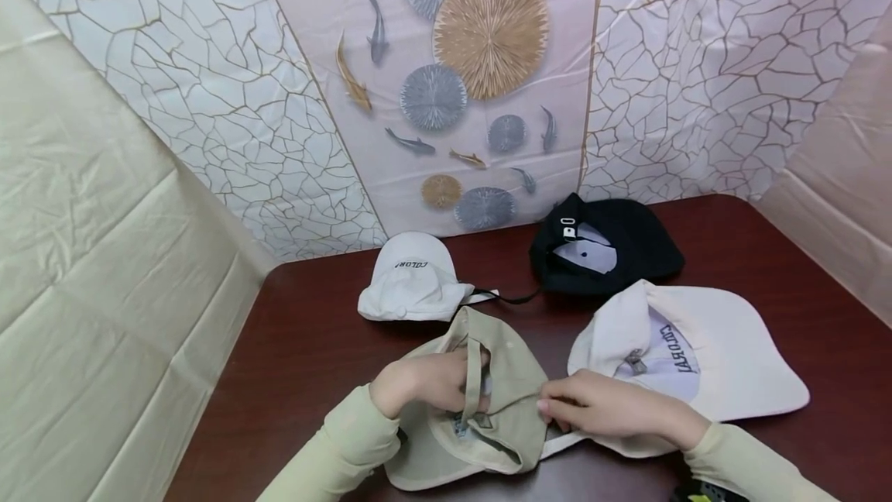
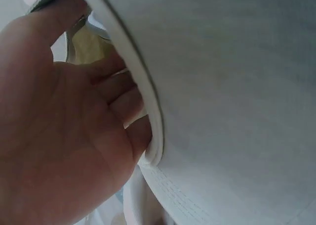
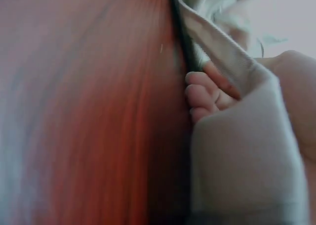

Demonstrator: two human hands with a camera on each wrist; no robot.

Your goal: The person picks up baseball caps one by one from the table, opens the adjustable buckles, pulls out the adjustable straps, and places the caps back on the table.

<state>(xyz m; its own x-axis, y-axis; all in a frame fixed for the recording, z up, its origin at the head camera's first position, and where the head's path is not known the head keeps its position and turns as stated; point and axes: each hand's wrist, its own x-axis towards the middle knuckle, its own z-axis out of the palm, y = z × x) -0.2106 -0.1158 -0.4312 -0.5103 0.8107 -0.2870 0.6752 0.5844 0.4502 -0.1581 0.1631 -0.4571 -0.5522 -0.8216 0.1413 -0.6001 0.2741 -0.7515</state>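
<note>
A khaki baseball cap [image 1: 512, 355] lies on the dark red table, its brim toward the near left and its inside partly showing. My left hand [image 1: 435, 382] reaches in under the cap's back strap [image 1: 473, 378]. In the left wrist view, the fingers [image 2: 126, 104] curl behind the cap's edge, their tips hidden. My right hand [image 1: 599, 403] pinches the fabric at the cap's right side with thumb and fingertips. The right wrist view shows curled fingers [image 3: 202, 94] close over the table, partly behind a pale cap's edge.
Right of the khaki cap lies a larger white cap [image 1: 739, 355], brim to the right, under my right forearm. A black cap [image 1: 641, 235] sits at the back right. A small white cap [image 1: 411, 277] stands at the back left. Patterned cloth [image 1: 488, 177] hangs behind the table [image 1: 300, 347].
</note>
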